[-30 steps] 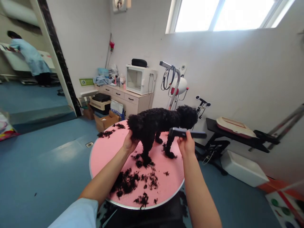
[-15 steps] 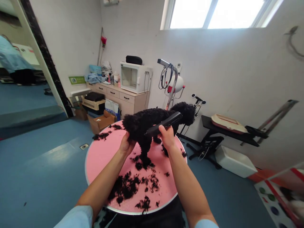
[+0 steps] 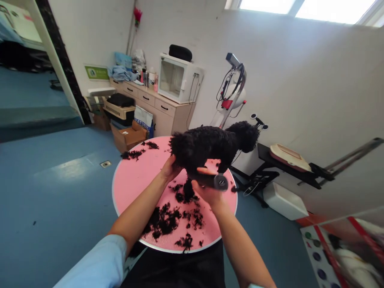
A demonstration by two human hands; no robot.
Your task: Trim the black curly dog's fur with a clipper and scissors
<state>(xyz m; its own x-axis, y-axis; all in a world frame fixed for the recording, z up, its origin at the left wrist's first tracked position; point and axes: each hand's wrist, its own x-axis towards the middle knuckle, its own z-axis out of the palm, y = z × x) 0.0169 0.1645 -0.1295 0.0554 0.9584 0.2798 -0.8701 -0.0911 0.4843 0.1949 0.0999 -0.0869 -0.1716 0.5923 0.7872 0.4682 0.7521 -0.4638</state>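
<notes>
Both hands at a black, curly-coated dog standing on a round pink table: the left hand (image 3: 171,169) is partly curled against the hindquarters of the dog (image 3: 207,144), thumb side uppermost; its fingertips are hidden by the coat, so how firmly it grips cannot be told. The right hand (image 3: 210,195) is closed around a black clipper (image 3: 220,182) — round end turned towards the viewer, far end lost against the dark fur — and lies at the near side of the body, beside a hind leg; whether the clipper touches the coat is unclear. The dog faces right, its rear to the left, over the far half of the table (image 3: 132,180); loose black hair (image 3: 165,220) lies in clumps around the visible hind paw, along the near edge and at the far left.

Behind: a white cabinet (image 3: 180,80) bearing a black case (image 3: 180,53); a cardboard box (image 3: 132,136) on the floor; at right, a black stand (image 3: 288,170) carrying a beige tray (image 3: 289,156) — a white basin (image 3: 285,200) below.
</notes>
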